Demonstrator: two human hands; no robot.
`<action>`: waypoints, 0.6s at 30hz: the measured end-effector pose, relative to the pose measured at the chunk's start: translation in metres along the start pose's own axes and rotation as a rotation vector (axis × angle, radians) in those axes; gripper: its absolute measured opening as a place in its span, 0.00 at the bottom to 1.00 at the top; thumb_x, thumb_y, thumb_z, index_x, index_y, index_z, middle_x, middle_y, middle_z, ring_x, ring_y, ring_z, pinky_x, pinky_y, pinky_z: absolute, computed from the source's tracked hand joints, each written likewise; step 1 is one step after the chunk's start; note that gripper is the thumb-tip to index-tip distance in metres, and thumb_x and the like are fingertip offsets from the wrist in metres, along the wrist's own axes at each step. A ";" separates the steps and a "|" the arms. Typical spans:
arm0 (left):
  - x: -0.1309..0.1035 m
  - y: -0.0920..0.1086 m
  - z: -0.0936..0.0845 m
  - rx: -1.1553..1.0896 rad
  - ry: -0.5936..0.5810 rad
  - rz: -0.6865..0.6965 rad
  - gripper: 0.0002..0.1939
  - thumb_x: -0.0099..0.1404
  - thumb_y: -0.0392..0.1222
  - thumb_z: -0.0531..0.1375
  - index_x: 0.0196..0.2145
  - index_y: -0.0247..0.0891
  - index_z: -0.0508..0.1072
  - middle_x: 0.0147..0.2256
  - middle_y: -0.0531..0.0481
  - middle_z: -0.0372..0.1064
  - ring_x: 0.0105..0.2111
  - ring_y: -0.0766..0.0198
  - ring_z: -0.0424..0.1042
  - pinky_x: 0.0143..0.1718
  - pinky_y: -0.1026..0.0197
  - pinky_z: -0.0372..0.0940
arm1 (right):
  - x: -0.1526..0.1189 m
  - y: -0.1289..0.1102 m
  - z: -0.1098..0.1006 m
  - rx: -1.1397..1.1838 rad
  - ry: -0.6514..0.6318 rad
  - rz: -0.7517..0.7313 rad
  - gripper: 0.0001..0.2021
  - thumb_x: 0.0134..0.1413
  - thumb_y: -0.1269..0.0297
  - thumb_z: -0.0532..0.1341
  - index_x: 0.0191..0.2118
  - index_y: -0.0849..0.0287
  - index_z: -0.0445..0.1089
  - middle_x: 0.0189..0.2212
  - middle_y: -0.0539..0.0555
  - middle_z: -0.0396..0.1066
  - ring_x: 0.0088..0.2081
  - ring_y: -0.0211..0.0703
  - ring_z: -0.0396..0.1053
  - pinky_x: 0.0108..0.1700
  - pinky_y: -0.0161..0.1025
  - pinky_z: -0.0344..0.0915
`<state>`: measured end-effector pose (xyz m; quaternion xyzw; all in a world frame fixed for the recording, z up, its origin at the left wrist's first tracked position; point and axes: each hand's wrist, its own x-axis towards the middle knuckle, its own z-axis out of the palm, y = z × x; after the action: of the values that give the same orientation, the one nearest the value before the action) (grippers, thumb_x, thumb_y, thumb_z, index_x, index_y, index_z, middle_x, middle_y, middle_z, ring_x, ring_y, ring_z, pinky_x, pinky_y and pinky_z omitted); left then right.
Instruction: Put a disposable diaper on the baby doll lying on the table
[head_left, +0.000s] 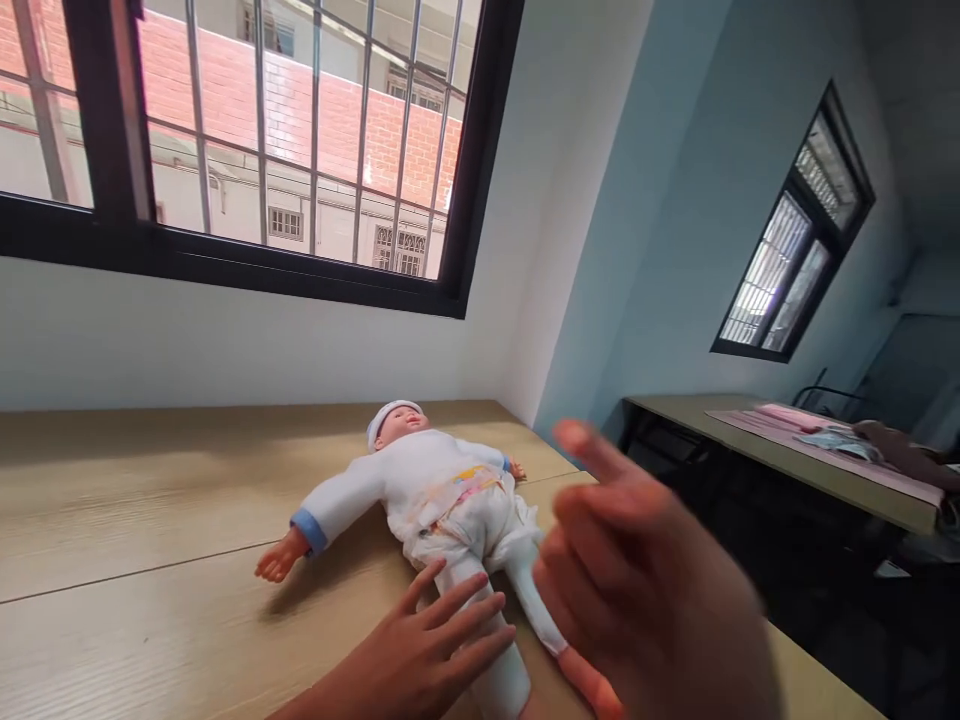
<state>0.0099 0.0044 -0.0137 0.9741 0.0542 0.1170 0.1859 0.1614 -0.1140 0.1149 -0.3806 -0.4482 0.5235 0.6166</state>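
Observation:
A baby doll (431, 470) in white clothes with blue cuffs and a white cap lies on its back on the wooden table (187, 500), head toward the window wall. A white diaper (472, 520) with a coloured print is around its hips. My left hand (424, 645) rests over the doll's leg at the left, fingers spread, holding nothing. Raised to the right of the doll's legs and nearer the camera is my right hand (622, 560), blurred, its index finger pointing out and the other fingers curled; nothing shows in it.
Behind the table is a wall with a barred, black-framed window (300, 262). At the right, past a gap, stands a second table (675, 408) with a pink cloth (772, 425) and folded fabrics (847, 442) on it.

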 end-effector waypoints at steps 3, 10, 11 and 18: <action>0.003 -0.014 0.028 0.182 0.090 0.146 0.26 0.73 0.41 0.49 0.66 0.54 0.52 0.61 0.48 0.61 0.60 0.51 0.62 0.65 0.39 0.45 | 0.031 -0.007 0.016 0.228 -0.187 0.141 0.06 0.57 0.66 0.57 0.40 0.56 0.69 0.12 0.38 0.46 0.12 0.28 0.37 0.12 0.25 0.47; 0.002 0.003 0.034 0.596 0.496 0.227 0.16 0.71 0.41 0.56 0.55 0.42 0.66 0.46 0.52 0.73 0.51 0.60 0.68 0.64 0.49 0.48 | 0.042 -0.002 0.012 0.372 -0.316 0.250 0.05 0.58 0.69 0.57 0.39 0.59 0.69 0.12 0.38 0.47 0.12 0.28 0.37 0.12 0.25 0.48; 0.002 0.006 0.029 0.599 0.486 0.221 0.14 0.70 0.41 0.56 0.53 0.42 0.68 0.43 0.52 0.74 0.48 0.60 0.69 0.63 0.49 0.50 | 0.041 -0.002 0.011 0.379 -0.328 0.256 0.05 0.58 0.69 0.57 0.38 0.59 0.69 0.12 0.38 0.47 0.12 0.28 0.37 0.12 0.25 0.47; -0.005 0.025 -0.003 0.452 0.287 0.083 0.11 0.67 0.47 0.58 0.31 0.38 0.68 0.34 0.51 0.72 0.37 0.60 0.70 0.49 0.57 0.62 | 0.033 -0.009 0.021 0.286 -0.278 0.278 0.02 0.58 0.69 0.60 0.37 0.59 0.68 0.12 0.37 0.45 0.14 0.27 0.35 0.13 0.24 0.44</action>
<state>0.0060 -0.0189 -0.0028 0.9656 0.0646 0.2466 -0.0508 0.1462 -0.0829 0.1348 -0.2716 -0.3933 0.7089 0.5186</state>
